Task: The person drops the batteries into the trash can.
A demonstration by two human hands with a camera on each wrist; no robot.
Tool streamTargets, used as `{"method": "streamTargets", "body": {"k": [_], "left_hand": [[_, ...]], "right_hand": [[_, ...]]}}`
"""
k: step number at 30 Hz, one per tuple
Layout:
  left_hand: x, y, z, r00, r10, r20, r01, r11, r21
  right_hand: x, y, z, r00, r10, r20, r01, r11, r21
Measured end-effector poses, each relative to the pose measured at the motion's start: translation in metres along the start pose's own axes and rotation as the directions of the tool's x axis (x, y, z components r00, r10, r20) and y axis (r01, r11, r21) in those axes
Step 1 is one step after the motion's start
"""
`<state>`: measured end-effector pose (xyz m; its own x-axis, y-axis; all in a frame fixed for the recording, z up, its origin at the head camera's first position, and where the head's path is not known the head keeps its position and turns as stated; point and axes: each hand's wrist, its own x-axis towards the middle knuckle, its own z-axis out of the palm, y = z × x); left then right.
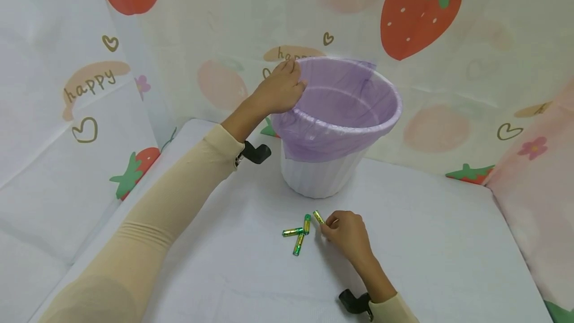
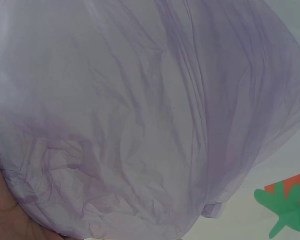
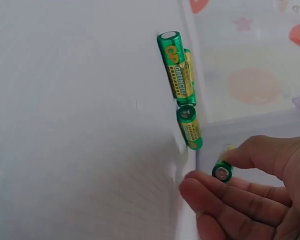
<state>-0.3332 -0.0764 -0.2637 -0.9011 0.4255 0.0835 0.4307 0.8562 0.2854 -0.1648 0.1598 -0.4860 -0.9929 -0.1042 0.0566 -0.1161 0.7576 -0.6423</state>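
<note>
A white trash bin [image 1: 318,176] lined with a purple garbage bag [image 1: 314,143] stands on the white-covered table. My left hand [image 1: 283,86] grips the bin's left rim over the bag. In the left wrist view, the bag [image 2: 140,125] fills most of the picture, and only the edge of that hand shows at lower left. My right hand [image 1: 347,233] pinches a green and gold battery [image 3: 222,171] between thumb and fingers, in front of the bin. Just left of it, three like batteries [image 1: 292,232] lie close together on the table; one [image 3: 175,65] reads "GP Greencell".
Cloth with strawberries [image 1: 423,14], hearts and "happy" lettering hangs behind and at both sides. The white table [image 1: 430,243] stretches right of the right hand. A black wrist mount [image 1: 354,302] sits at each sleeve cuff.
</note>
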Motion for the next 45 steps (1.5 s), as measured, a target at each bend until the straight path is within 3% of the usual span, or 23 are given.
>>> {"method": "streamTargets", "body": {"k": [13,24,32,45], "left_hand": [[0.003,-0.003,0.003,1.000,0.001,-0.012,-0.001,1.000,-0.005],[0.003,-0.003,0.003,1.000,0.001,-0.012,-0.001,1.000,0.000],[0.003,-0.003,0.003,1.000,0.000,-0.020,0.000,1.000,0.000],[0.003,-0.002,0.003,1.000,0.010,-0.026,-0.009,1.000,0.012]], "right_hand": [[0.000,0.000,-0.001,0.983,-0.106,-0.149,0.121,0.988,0.095],[0.000,-0.003,-0.007,0.953,-0.177,-0.246,0.217,0.965,0.145],[-0.002,-0.014,-0.022,0.942,-0.191,-0.277,0.239,0.959,0.153],[-0.008,-0.036,-0.052,0.905,-0.251,-0.344,0.318,0.935,0.155]]}}
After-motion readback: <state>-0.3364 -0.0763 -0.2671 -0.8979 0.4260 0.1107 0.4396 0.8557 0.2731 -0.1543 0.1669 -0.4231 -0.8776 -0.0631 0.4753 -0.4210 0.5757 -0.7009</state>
